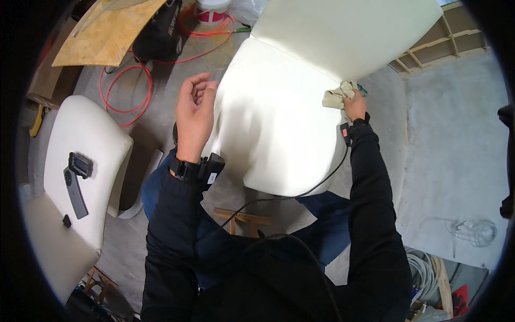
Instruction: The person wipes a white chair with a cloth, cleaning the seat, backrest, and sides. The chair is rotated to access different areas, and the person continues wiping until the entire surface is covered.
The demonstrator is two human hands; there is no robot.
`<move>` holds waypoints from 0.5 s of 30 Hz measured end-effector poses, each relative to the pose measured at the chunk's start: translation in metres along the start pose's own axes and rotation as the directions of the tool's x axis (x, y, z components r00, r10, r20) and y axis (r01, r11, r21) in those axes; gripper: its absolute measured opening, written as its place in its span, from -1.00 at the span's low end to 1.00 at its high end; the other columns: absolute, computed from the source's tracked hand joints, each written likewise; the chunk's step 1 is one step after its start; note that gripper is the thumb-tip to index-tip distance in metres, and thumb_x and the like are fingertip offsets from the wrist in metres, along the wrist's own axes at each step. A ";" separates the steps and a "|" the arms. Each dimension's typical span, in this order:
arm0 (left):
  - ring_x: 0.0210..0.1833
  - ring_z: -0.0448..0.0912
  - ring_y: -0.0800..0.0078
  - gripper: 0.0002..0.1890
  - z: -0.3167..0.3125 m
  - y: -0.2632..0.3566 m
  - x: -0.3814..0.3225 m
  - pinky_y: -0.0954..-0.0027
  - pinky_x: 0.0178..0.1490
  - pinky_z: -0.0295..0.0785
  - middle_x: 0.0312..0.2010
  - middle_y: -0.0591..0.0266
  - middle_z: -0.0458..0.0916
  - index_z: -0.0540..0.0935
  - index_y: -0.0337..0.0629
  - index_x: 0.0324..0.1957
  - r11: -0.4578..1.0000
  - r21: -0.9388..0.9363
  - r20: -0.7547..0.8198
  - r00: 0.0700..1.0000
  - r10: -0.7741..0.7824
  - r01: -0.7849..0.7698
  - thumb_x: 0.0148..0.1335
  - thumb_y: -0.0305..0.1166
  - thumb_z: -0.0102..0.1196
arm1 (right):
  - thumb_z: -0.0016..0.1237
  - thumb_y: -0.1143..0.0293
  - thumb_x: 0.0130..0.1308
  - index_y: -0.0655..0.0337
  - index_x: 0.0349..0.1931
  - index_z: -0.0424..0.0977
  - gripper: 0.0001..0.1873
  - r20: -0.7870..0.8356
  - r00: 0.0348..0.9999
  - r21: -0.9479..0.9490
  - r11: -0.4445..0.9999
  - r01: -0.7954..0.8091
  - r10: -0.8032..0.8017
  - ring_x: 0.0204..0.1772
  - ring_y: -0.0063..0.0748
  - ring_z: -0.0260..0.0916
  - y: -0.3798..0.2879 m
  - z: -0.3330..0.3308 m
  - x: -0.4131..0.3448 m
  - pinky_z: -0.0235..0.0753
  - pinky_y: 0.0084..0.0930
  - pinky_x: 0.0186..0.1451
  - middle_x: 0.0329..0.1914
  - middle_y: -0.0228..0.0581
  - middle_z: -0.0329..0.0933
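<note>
In front of me stands a chair with a white upholstered seat (281, 116) and a white backrest (350, 32) beyond it. My right hand (355, 105) grips a crumpled beige cloth (334, 98) at the seat's right rear edge, near the foot of the backrest. A bit of a green object (362, 90) shows just behind that hand. My left hand (196, 108) is raised beside the seat's left edge, fingers loosely curled, with nothing in it. Both wrists wear black straps with small black devices, and a black cable hangs from the right one across the seat's front.
A second white chair (86, 137) at left bears a phone (75, 193) and a small black device (80, 164). Beyond it are a plywood board (108, 36), a red hose (149, 88), a black bag (159, 36) and a bucket (212, 12). Coiled cable (426, 273) lies lower right.
</note>
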State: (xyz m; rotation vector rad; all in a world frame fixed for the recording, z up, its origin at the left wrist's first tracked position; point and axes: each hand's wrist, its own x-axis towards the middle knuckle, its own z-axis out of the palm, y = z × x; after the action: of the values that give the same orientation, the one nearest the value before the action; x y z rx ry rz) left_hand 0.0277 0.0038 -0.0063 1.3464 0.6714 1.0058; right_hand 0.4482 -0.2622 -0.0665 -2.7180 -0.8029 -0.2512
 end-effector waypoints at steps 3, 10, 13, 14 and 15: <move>-0.13 0.54 0.61 -0.71 0.004 -0.001 0.002 0.56 0.00 0.44 -0.15 0.22 0.63 0.53 -0.35 0.08 1.000 -0.019 0.025 1.000 0.013 -0.013 0.40 -0.43 0.15 | 0.16 0.24 0.18 0.27 0.16 0.48 -0.46 0.133 0.989 0.145 0.988 0.044 -0.063 0.17 0.18 0.49 -0.012 -0.010 -0.033 0.50 -0.12 0.20 0.12 0.16 0.55; -0.14 0.54 0.63 -0.70 0.008 -0.007 -0.003 0.57 -0.02 0.43 -0.15 0.22 0.64 0.52 -0.34 0.10 0.999 0.000 0.084 0.996 0.038 -0.038 0.40 -0.43 0.15 | 0.20 0.35 0.13 0.20 0.06 0.52 -0.55 0.300 0.911 0.414 0.899 0.142 -0.282 0.12 0.06 0.53 -0.100 -0.053 -0.180 0.52 -0.28 0.20 0.04 0.00 0.54; -0.15 0.53 0.62 -0.70 0.006 -0.011 -0.008 0.57 -0.02 0.43 -0.15 0.22 0.64 0.52 -0.34 0.11 0.999 0.008 0.087 0.995 0.048 -0.049 0.40 -0.43 0.13 | 0.17 0.36 0.13 0.15 0.01 0.51 -0.60 0.400 0.853 0.453 0.881 0.134 -0.336 0.05 0.04 0.54 -0.134 -0.072 -0.227 0.53 -0.29 0.15 -0.04 -0.07 0.50; -0.15 0.53 0.62 -0.70 0.004 -0.011 -0.009 0.57 -0.03 0.43 -0.15 0.22 0.64 0.52 -0.34 0.11 0.999 0.010 0.084 0.995 0.050 -0.051 0.41 -0.43 0.13 | 0.17 0.32 0.16 0.12 0.06 0.49 -0.57 0.428 0.827 0.428 0.888 0.170 -0.365 -0.17 0.01 0.58 -0.142 -0.076 -0.238 0.62 -0.23 -0.08 -0.04 -0.09 0.43; -0.15 0.53 0.62 -0.70 0.003 -0.012 -0.010 0.57 -0.03 0.43 -0.15 0.22 0.64 0.52 -0.34 0.11 0.999 0.014 0.076 0.996 0.042 -0.043 0.41 -0.43 0.12 | 0.18 0.35 0.15 0.10 0.06 0.48 -0.57 0.443 0.810 0.455 0.875 0.165 -0.384 -0.24 0.01 0.58 -0.147 -0.081 -0.249 0.62 -0.22 -0.13 -0.04 -0.11 0.42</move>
State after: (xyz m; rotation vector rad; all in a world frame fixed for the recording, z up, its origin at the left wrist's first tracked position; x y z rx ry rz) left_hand 0.0281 -0.0059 -0.0188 1.4102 0.5967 0.9808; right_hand 0.1539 -0.2958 -0.0178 -2.2751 -1.2496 0.5718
